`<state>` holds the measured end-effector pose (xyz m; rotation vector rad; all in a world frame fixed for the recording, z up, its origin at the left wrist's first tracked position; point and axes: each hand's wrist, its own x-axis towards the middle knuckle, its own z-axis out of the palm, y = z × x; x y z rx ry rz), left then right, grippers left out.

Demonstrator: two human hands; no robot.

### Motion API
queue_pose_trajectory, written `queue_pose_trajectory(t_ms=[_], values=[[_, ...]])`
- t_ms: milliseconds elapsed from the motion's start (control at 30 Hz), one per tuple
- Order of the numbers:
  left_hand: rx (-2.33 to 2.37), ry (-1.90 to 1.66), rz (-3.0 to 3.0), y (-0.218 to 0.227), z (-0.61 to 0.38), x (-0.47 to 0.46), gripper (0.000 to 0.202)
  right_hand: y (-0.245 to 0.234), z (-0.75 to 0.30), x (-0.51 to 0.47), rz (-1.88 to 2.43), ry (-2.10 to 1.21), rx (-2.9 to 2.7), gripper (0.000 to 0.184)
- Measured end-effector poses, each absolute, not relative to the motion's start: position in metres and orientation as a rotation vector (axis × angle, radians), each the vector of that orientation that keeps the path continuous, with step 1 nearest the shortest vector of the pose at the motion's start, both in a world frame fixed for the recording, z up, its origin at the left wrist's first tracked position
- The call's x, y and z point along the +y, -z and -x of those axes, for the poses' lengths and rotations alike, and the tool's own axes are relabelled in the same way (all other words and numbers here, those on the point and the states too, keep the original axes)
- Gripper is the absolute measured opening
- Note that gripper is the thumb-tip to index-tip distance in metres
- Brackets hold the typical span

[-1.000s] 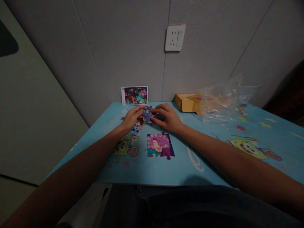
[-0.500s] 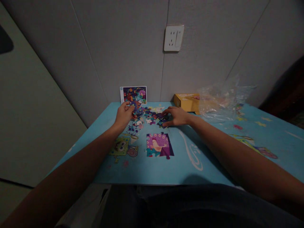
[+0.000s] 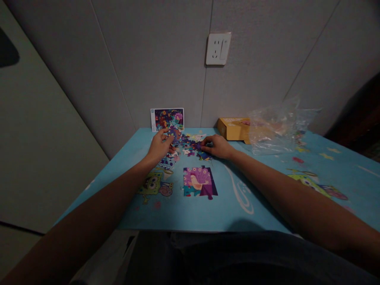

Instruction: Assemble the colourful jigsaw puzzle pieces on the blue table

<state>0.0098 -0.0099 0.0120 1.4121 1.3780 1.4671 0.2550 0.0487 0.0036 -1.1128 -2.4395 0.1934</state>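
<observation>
My left hand (image 3: 160, 145) is closed on a dark purple puzzle piece (image 3: 175, 136), lifted at the left side of a heap of loose puzzle pieces (image 3: 187, 151). At the heap's right side my right hand (image 3: 217, 145) pinches a dark puzzle piece (image 3: 199, 146) between thumb and fingertips. Nearer to me lies a joined block of puzzle pieces (image 3: 198, 182) with a pink and purple bird on it. Behind the left hand, a picture card (image 3: 168, 118) leans upright against the wall.
On the blue patterned table (image 3: 208, 217), a yellow box (image 3: 234, 130) stands at the back right against the wall. A crumpled clear plastic bag (image 3: 270, 130) lies in front of it. A white wall socket (image 3: 218, 49) is above.
My left hand has moved slightly right with its piece. The fingers of my right hand, spread over the heap before, have closed into a pinch on a piece.
</observation>
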Motion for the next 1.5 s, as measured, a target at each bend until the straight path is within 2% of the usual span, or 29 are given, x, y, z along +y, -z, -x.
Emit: queue_pose_trajectory(t_ms=[133, 200, 333, 467, 567, 667, 767, 833, 967, 1300, 1500], values=[[1.407, -1.392, -1.497, -0.012, -0.012, -0.013, 0.036, -0.006, -0.252, 0.048, 1.096, -0.268, -2.263, 0.006], [1.419, -1.353, -1.521, -0.012, -0.014, -0.015, 0.036, -0.009, -0.251, 0.047, 1.045, -0.433, -2.097, 0.004], [1.347, -1.297, -1.560, -0.013, -0.017, -0.019, 0.036, -0.014, -0.244, 0.044, 0.818, -0.929, -1.782, 0.019], [1.142, -1.175, -1.594, -0.014, -0.023, -0.025, 0.041, -0.017, -0.231, 0.034, 0.761, -1.095, -1.742, 0.031], [1.068, -1.094, -1.616, -0.014, -0.026, -0.029, 0.046, -0.021, -0.230, 0.029, 0.774, -1.028, -1.867, 0.031], [1.131, -1.098, -1.646, -0.015, -0.026, -0.029, 0.047, -0.030, -0.247, 0.031, 0.797, -0.736, -2.157, 0.029], [1.240, -1.170, -1.633, -0.017, -0.024, -0.027, 0.044, -0.034, -0.273, 0.042, 0.914, -0.319, -2.533, 0.043], [1.302, -1.224, -1.594, -0.019, -0.024, -0.027, 0.043, -0.032, -0.287, 0.050, 1.043, -0.218, -2.682, 0.048], [1.371, -1.253, -1.538, -0.021, -0.025, -0.029, 0.045, -0.021, -0.292, 0.057, 1.088, -0.208, -2.687, 0.044], [1.372, -1.265, -1.579, -0.018, -0.024, -0.027, 0.043, -0.016, -0.276, 0.052, 0.984, -0.272, -2.552, 0.017], [1.349, -1.363, -1.609, -0.013, -0.017, -0.020, 0.042, -0.014, -0.271, 0.058, 1.181, -0.303, -2.089, 0.026]])
